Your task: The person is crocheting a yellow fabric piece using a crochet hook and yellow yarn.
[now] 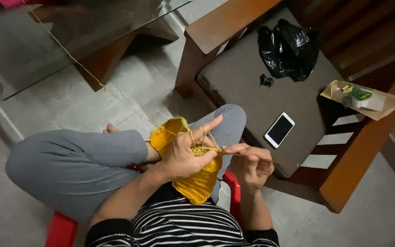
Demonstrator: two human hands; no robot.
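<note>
Left hand (186, 153): being curled around the yellow crochet piece (193, 180), index finger being stretched out.
Right hand (252, 164): being pinched on the hook (227, 152).

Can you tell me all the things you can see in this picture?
yellow crochet piece: one, yellow, on the lap, held in both hands
yarn strand: one, yellow, running up left from the left hand
crochet hook: one, thin, in the right hand
phone: one, white, dark screen, on the chair cushion
plastic bag: one, black, crumpled on the chair cushion
paper packet: one, tan, on the chair arm
wooden chair: one, brown
glass table: one, upper left
red stool: one, under the person
left hand: one
right hand: one
</note>
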